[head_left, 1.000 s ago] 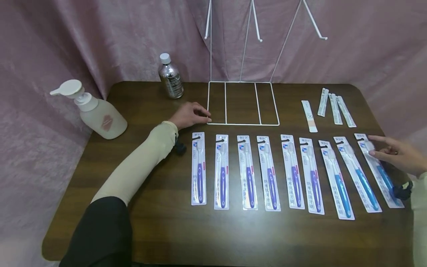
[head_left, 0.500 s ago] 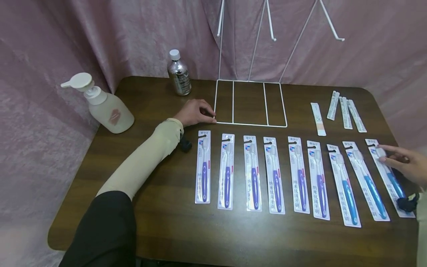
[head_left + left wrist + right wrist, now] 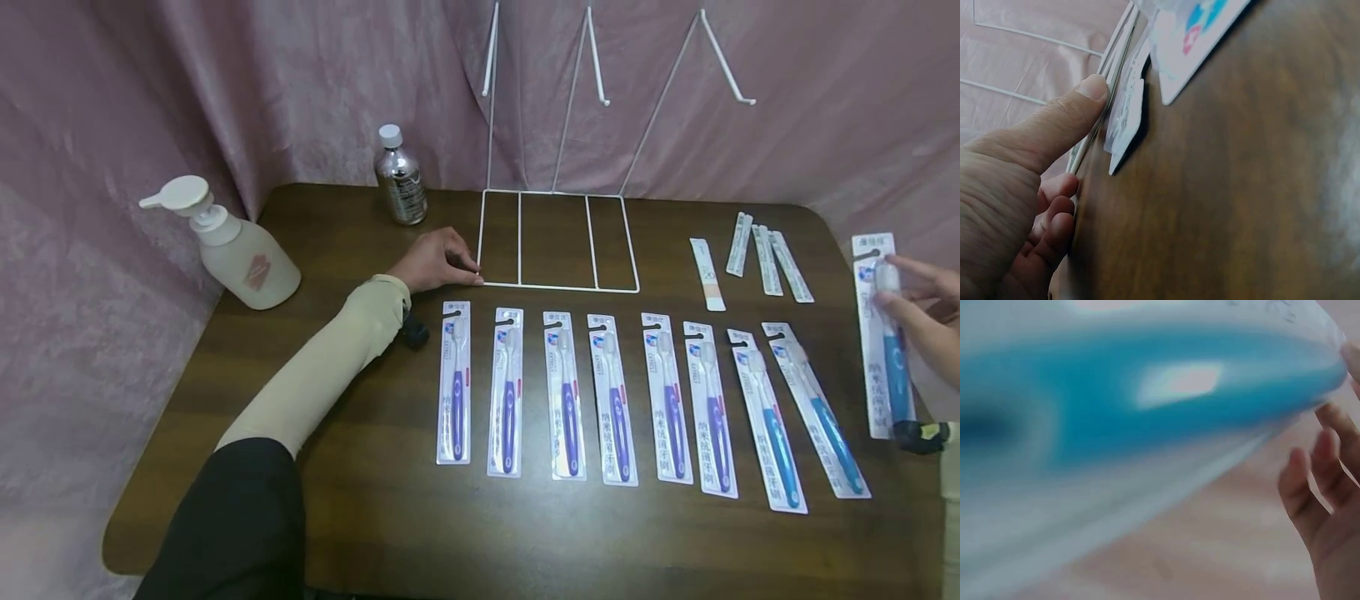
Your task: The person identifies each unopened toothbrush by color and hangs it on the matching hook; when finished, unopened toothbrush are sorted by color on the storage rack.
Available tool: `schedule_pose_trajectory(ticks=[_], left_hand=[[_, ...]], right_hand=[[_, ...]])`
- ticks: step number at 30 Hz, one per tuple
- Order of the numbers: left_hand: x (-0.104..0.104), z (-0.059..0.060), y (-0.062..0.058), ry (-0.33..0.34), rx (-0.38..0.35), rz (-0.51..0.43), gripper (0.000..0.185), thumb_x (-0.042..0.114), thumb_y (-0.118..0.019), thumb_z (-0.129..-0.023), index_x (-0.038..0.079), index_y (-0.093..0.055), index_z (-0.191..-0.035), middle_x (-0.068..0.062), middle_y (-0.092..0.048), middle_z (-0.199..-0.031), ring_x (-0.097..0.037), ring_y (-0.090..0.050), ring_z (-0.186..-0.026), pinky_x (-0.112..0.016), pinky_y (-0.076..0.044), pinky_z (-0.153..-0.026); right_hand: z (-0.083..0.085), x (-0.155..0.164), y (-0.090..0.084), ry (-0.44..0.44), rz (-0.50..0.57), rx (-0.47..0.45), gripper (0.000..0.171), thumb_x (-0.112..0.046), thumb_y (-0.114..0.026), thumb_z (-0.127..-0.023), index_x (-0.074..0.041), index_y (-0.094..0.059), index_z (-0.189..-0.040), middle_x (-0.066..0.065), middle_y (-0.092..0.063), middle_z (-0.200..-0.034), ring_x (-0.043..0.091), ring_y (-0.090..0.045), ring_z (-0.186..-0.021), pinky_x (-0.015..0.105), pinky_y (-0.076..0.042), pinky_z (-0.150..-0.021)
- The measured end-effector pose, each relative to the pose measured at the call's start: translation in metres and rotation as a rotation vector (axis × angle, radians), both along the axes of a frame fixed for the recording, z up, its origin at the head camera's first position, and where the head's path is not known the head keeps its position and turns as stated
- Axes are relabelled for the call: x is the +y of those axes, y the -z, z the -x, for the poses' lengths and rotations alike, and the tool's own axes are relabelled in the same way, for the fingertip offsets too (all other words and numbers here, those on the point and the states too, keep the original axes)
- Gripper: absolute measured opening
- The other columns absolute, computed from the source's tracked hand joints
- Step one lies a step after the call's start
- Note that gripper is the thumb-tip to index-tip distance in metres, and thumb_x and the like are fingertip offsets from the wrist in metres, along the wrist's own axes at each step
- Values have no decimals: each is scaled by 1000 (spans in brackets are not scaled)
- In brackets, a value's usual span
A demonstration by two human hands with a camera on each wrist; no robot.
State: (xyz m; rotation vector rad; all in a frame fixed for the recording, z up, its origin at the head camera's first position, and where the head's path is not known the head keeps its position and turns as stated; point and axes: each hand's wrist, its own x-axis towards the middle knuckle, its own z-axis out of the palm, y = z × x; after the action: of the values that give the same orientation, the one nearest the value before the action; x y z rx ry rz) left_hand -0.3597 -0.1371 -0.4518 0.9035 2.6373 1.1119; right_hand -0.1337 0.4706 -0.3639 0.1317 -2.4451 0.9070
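Note:
My left hand (image 3: 435, 260) pinches the front left corner of the white wire rack (image 3: 558, 288), whose base lies on the table. In the left wrist view the thumb (image 3: 1063, 122) presses along the wire, with the other fingers curled behind. At the table's right edge my right hand (image 3: 933, 312) holds a packaged blue toothbrush (image 3: 873, 358) by its upper part, raised off the table and nearly upright. Its blue handle (image 3: 1116, 419) fills much of the right wrist view, blurred. A row of packaged toothbrushes lies below the rack, several purple (image 3: 457, 417) and two blue (image 3: 782, 450).
A pump bottle (image 3: 255, 267) stands at the left, and a silver bottle (image 3: 407, 196) with a white cap at the back. Several narrow paper strips (image 3: 707, 275) lie at the back right. White hooks (image 3: 729, 67) stick out above the rack before a pink curtain (image 3: 337, 83).
My right hand has taken hold of the rightmost blue toothbrush pack and lifted it off the table. My left hand stays at the rack's corner. The head view has shifted slightly.

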Motion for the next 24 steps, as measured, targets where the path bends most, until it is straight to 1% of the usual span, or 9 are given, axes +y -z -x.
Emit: schedule_pose_trajectory(ticks=[2,4,7,9,11,14,18,21,24], left_hand=[[-2,-2,1,-9,-9,1,17,30,-96,-80,20,-87,-91,0,-65,-104,-16,-56,-101,-36,-47,-92],[-3,-4,1,-17,-13,3,18,31,-96,-80,20,-87,-91,0,-64,-104,-17,-55,-101,-36,-46,-91],[-4,-5,1,-23,-12,5,17,31,-96,-80,21,-87,-91,0,-64,-103,-16,-55,-100,-36,-46,-90],[-5,-5,1,-27,-12,6,17,31,-96,-79,21,-87,-90,-1,-64,-103,-17,-55,-99,-36,-47,-89],[-6,-5,1,-29,-17,1,17,30,-96,-79,20,-87,-90,-1,-63,-103,-17,-55,-99,-35,-47,-88],[-7,-4,1,-32,-20,-3,17,29,-96,-79,20,-87,-90,-2,-63,-102,-17,-56,-98,-35,-48,-88],[-7,-4,0,-30,-5,-3,16,28,-96,-79,20,-87,-89,-2,-63,-101,-18,-56,-98,-35,-48,-87],[-5,-5,0,-15,13,-7,17,29,-96,-79,20,-87,-90,-2,-63,-101,-18,-56,-97,-35,-48,-87],[-3,-5,0,2,22,-13,16,29,-96,-80,20,-87,-89,-2,-64,-100,-18,-56,-97,-34,-48,-86]], right_hand=[[5,-30,-26,26,-60,71,48,4,-70,-98,-10,-65,-144,-47,-53,-96,-19,-38,-53,2,-31,-55],[10,-61,-49,51,-93,123,48,1,-70,-99,-15,-65,-144,-45,-51,-101,-17,-35,-56,2,-30,-58],[18,-103,-76,73,-92,174,47,-3,-70,-100,-21,-66,-143,-40,-52,-104,-13,-36,-59,2,-31,-61],[24,-129,-91,101,-106,189,47,-8,-71,-100,-26,-65,-144,-24,-66,-106,-14,-37,-64,1,-32,-63],[31,-151,-101,127,-130,210,48,-11,-72,-100,-28,-65,-144,-3,-75,-106,-15,-38,-69,1,-31,-66],[42,-183,-109,169,-131,226,47,-16,-73,-100,-31,-64,-144,24,-75,-113,-16,-37,-77,6,-31,-70],[58,-210,-108,201,-46,258,43,-18,-75,-98,-30,-67,-139,20,-77,-114,-15,-37,-70,13,-31,-70],[67,-217,-102,228,-4,281,41,-20,-77,-97,-29,-70,-136,16,-77,-113,-16,-36,-62,12,-31,-67],[74,-220,-95,265,30,268,39,-24,-78,-97,-32,-70,-134,11,-78,-115,-15,-38,-62,11,-33,-65]])
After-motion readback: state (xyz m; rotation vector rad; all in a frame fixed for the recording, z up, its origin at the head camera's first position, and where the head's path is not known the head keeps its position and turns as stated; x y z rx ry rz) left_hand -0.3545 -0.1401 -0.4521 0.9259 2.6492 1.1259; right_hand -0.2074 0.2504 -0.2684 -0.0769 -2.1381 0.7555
